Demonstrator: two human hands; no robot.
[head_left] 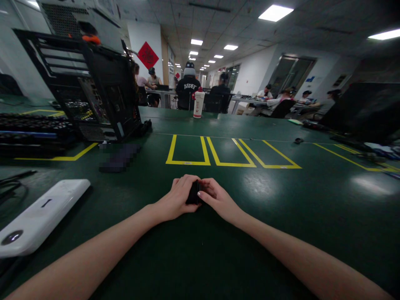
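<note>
left hand point(178, 198): your grip wraps a black box point(193, 192)
right hand point(221, 201): your grip holds the box's right edge
bench point(200, 258): green, beneath your hands

The person's bare left forearm point(115, 239) and right forearm point(290, 250) stretch forward, slanting in towards each other. The left hand point(178, 198) sits knuckles up, fingers bent; close beside it, the right hand point(223, 202) curls its fingers, thumb pointing leftwards.

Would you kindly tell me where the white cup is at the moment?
In the head view, the white cup stands in the upper middle, near the far edge of the green table, beyond the yellow tape.
</note>
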